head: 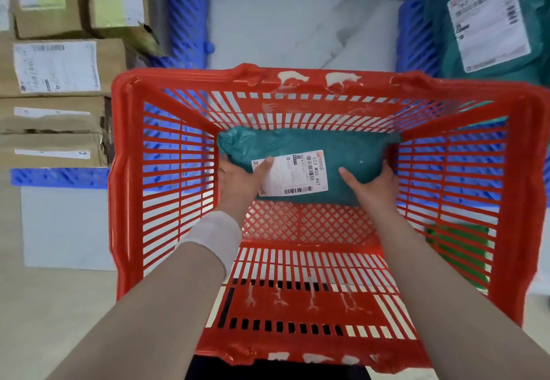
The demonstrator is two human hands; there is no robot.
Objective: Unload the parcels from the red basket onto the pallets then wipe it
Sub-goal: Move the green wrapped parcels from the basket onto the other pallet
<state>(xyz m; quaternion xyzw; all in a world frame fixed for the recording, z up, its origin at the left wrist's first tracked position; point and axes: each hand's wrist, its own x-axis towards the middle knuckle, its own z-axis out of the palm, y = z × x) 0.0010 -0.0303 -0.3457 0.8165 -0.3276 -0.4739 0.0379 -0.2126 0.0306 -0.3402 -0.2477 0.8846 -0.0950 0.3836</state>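
1. The basket [116, 171] is red, with slotted walls, a diamond-lattice bottom and white scuffs on the rim.
2. The parcel [351, 153] in it is teal; its label [293, 172] is white with black barcodes.
3. The pallets [187, 19] are blue and slatted.
4. The cardboard boxes [113, 55] are brown.
5. The marble floor [297, 31] is white, veined grey.

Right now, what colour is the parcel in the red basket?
Teal green, with a white shipping label; the parcel shows clearly in the head view.
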